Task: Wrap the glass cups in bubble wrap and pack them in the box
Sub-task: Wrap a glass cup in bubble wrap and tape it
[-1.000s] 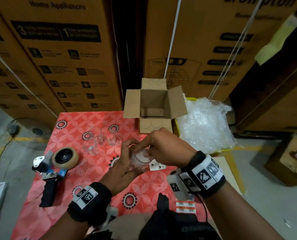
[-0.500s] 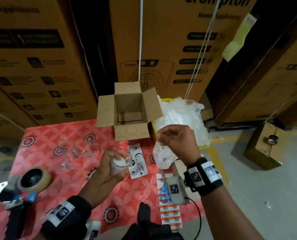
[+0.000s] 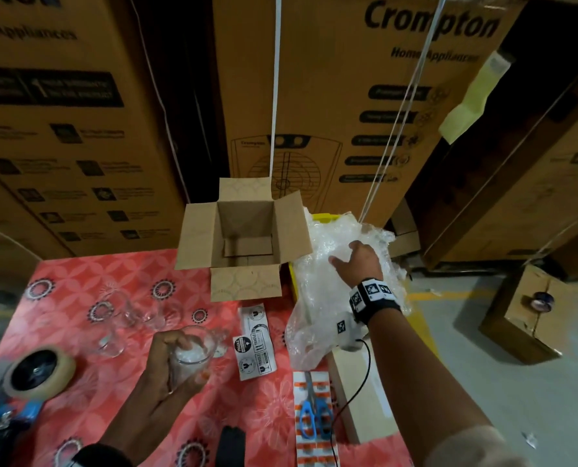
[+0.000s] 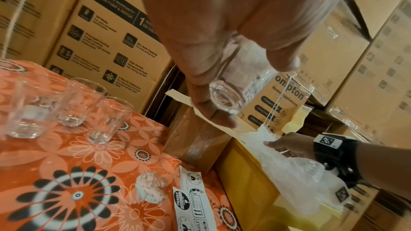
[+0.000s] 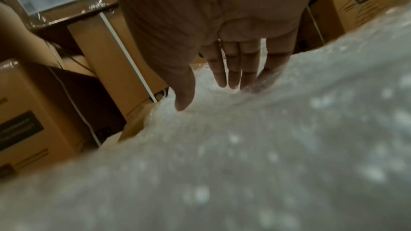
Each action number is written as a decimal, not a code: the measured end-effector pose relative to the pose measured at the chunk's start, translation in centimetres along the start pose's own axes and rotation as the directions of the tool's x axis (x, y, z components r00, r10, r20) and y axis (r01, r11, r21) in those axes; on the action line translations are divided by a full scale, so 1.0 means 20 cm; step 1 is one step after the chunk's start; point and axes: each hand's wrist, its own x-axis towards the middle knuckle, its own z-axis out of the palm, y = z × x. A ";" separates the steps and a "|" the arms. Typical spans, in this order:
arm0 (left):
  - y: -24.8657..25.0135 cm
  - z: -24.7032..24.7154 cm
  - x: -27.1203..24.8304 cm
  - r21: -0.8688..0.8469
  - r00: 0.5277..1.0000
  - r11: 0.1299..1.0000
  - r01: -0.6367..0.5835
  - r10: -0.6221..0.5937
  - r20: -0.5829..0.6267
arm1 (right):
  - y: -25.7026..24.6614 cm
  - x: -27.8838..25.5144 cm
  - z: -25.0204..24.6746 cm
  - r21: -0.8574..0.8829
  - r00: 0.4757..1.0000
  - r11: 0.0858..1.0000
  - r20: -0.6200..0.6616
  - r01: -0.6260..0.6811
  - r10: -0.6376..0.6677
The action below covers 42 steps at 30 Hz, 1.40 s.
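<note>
My left hand (image 3: 173,358) grips a clear glass cup (image 3: 193,355) above the red flowered tablecloth; the left wrist view shows the cup's base (image 4: 224,97) between my fingers. Several more glass cups (image 3: 136,315) (image 4: 66,104) stand on the cloth to the left. My right hand (image 3: 358,261) reaches out with straight fingers (image 5: 233,69) resting on the heap of bubble wrap (image 3: 328,274) (image 5: 244,147) to the right of the table. The open cardboard box (image 3: 247,237) stands at the table's far edge, with nothing seen inside.
A tape dispenser (image 3: 28,375) lies at the left edge. Fragile stickers (image 3: 254,342) and blue scissors (image 3: 311,412) lie near the table's right side. Tall appliance cartons (image 3: 348,112) wall off the back. A small box (image 3: 530,315) sits on the floor at right.
My right hand left the cup and moved right and away, onto the bubble wrap heap. My left hand kept the cup and shifted slightly toward me.
</note>
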 end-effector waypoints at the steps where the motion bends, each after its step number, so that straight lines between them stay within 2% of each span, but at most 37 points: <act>1: -0.01 0.00 0.00 -0.001 1.000 1.000 0.001 -0.001 -0.013 | -0.01 0.00 0.02 -0.019 1.000 1.000 0.019 -0.017 0.018; 6: -0.03 0.02 0.00 -0.022 0.998 1.000 0.009 -0.010 -0.065 | 0.01 -0.02 0.05 0.059 0.994 0.994 -0.056 -0.094 0.097; 12: -0.04 0.01 0.02 0.020 0.999 1.000 0.004 -0.003 -0.042 | 0.00 -0.08 -0.10 0.150 0.981 0.982 -0.140 -0.111 0.132; 14: -0.04 0.02 0.03 0.047 1.000 0.999 0.006 -0.005 -0.030 | 0.01 -0.11 -0.18 0.257 0.985 0.965 -0.143 -0.054 0.094; 17: -0.01 0.02 0.05 0.053 1.000 0.998 0.019 -0.018 -0.010 | 0.03 -0.15 -0.28 0.456 0.996 0.890 -0.075 0.002 0.037; 19: 0.01 0.02 0.05 0.056 1.000 0.998 0.008 -0.009 0.006 | 0.02 -0.19 -0.36 0.550 0.996 0.835 -0.082 0.026 0.022; 22: 0.04 0.02 0.05 0.056 0.999 0.998 -0.009 0.007 0.031 | -0.03 -0.27 -0.50 0.732 0.999 0.681 -0.038 0.029 -0.001; 26: 0.08 0.00 0.04 0.070 0.999 0.997 -0.029 0.027 0.028 | -0.06 -0.34 -0.66 0.921 0.984 0.387 0.103 -0.039 -0.146; 29: 0.09 -0.03 0.04 0.072 0.999 0.997 -0.029 0.028 0.019 | -0.08 -0.38 -0.72 0.982 0.973 0.102 0.172 -0.157 -0.157; 30: 0.09 -0.05 0.04 0.068 0.999 0.997 -0.027 0.026 0.019 | -0.11 -0.40 -0.72 0.981 0.960 0.025 0.191 -0.190 -0.205; 32: 0.12 -0.07 0.04 0.047 0.999 0.998 -0.032 0.032 0.012 | -0.19 -0.48 -0.72 0.971 0.926 -0.045 0.211 -0.236 -0.314; 36: 0.24 -0.09 0.05 -0.049 0.998 0.997 -0.058 0.059 0.009 | -0.36 -0.64 -0.59 0.949 0.824 0.004 0.276 -0.315 -0.495; 38: 0.27 -0.10 0.06 -0.083 0.996 0.993 -0.088 0.089 0.018 | -0.44 -0.69 -0.47 0.945 0.813 0.061 0.309 -0.322 -0.494; 40: 0.31 -0.13 0.06 -0.100 0.995 0.990 -0.099 0.101 0.023 | -0.50 -0.74 -0.35 0.952 0.854 0.171 0.304 -0.255 -0.422; 42: 0.34 -0.16 0.05 -0.114 0.993 0.987 -0.111 0.115 0.023 | -0.58 -0.81 -0.30 0.941 0.888 0.313 0.248 -0.126 -0.387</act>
